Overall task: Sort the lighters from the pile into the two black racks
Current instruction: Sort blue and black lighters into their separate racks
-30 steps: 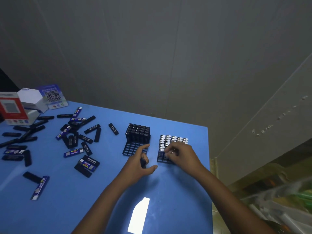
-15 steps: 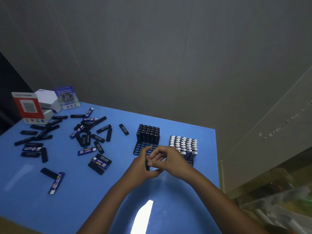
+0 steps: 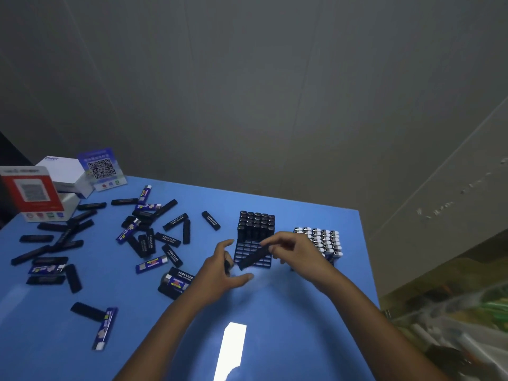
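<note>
Right hand (image 3: 295,253) pinches one black lighter (image 3: 253,258) by its upper end, above the near edge of the left rack (image 3: 254,239). Lighter's long axis runs diagonally: upper end toward the right hand, lower end down-left toward the left hand (image 3: 222,273). Left hand's fingers are curled round a small dark object; what it is cannot be told. Right rack (image 3: 320,243) holds silver-topped lighters. Loose pile (image 3: 148,235) lies on the left of the blue desk (image 3: 288,312).

Blue table (image 3: 302,325); white box (image 3: 64,171); 2 QR-code signs (image 3: 101,169), far left.
</note>
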The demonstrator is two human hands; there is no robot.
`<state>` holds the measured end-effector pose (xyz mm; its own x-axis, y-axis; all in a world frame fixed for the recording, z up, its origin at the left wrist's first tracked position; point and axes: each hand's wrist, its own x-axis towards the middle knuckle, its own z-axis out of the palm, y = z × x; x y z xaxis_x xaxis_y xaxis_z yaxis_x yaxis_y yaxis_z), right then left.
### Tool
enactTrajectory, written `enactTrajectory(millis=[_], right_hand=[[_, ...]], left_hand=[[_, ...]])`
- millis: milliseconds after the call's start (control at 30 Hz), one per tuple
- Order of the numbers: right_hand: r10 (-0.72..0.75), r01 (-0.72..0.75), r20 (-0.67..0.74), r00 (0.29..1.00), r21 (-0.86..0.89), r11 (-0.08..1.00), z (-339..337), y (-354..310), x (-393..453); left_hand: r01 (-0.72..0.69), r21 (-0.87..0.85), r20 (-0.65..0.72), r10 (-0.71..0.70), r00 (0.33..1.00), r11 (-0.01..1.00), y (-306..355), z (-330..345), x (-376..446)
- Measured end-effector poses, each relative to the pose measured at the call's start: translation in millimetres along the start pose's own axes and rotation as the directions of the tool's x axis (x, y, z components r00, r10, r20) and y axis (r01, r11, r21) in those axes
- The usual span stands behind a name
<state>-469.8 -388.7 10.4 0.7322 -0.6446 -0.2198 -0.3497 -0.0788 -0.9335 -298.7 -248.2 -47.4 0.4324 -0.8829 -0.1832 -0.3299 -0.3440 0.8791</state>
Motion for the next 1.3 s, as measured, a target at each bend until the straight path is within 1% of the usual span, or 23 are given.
enactTrajectory(millis=[100,200,267,333,533,633,733,867,1000,1167,1300], right_hand=[[0.109,-0.097,-0.1,0.989,0.117,0.988,5,6,8],[0.174,-0.128,-0.149,0.973,0.278,0.952,17,13,14],[0.179,-0.112,-0.156,0.971,0.36,0.926,26,13,16],[0.152,-0.087,-0.14,0.979,0.386,0.918,35,10,17],[0.008,0.003,-0.049,0.999,0.233,0.972,48,-1,22],[-0.026,0.032,-0.036,0.999,0.168,0.985,53,-4,28],[-0.026,0.03,-0.062,0.998,0.068,0.997,56,-4,36],[-0.089,0.075,-0.169,0.982,-0.087,0.993,58,-1,46],[-0.105,0.065,-0.246,0.964,-0.166,0.984,56,5,55],[-0.1,0.027,-0.258,0.961,-0.272,0.962,49,16,66],[-0.09,0.008,-0.246,0.965,-0.316,0.949,44,25,72]], left_hand=[[0.025,0.006,0.0,-0.025,1.0,1.0,-15,-19,8],[0.015,0.022,0.008,-0.016,1.0,1.0,-26,-34,15],[0.003,0.035,0.027,-0.004,1.0,0.999,-32,-40,20],[-0.013,0.037,0.045,0.011,0.999,0.999,-37,-46,24],[-0.043,0.042,0.075,0.039,0.996,0.998,-44,-58,27],[-0.054,0.039,0.083,0.05,0.995,0.998,-46,-65,30],[-0.055,0.021,0.076,0.053,0.996,0.998,-47,-71,35],[-0.063,0.011,0.071,0.062,0.996,0.998,-49,-75,40],[-0.067,0.021,0.073,0.066,0.995,0.998,-50,-75,49],[-0.071,0.025,0.084,0.069,0.994,0.997,-49,-69,62],[-0.074,0.029,0.103,0.071,0.992,0.997,-50,-63,68]])
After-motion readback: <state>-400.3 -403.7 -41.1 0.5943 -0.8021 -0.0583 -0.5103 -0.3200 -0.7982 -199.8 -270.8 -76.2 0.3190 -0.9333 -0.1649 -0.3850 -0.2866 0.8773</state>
